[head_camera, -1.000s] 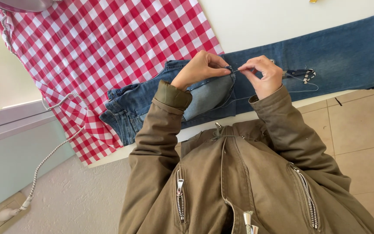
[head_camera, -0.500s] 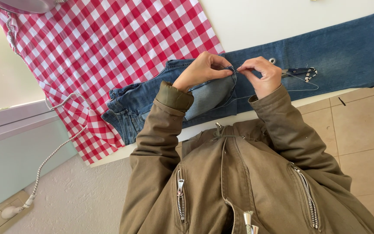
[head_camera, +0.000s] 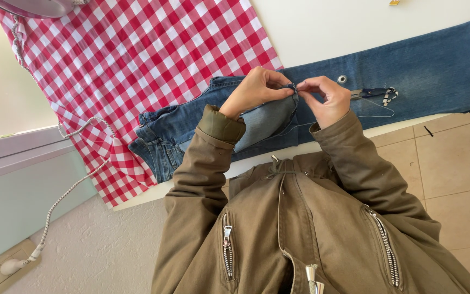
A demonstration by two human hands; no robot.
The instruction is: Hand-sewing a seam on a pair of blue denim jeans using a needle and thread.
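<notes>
Jeans flat on desk, fold pinched between left hand and right hand fingertips; keep grip tight, scissors just beyond right hand.

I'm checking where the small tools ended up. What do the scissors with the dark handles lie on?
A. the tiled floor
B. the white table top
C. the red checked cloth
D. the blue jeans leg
D: the scissors lie on the jeans leg, just beyond the right hand.
</notes>
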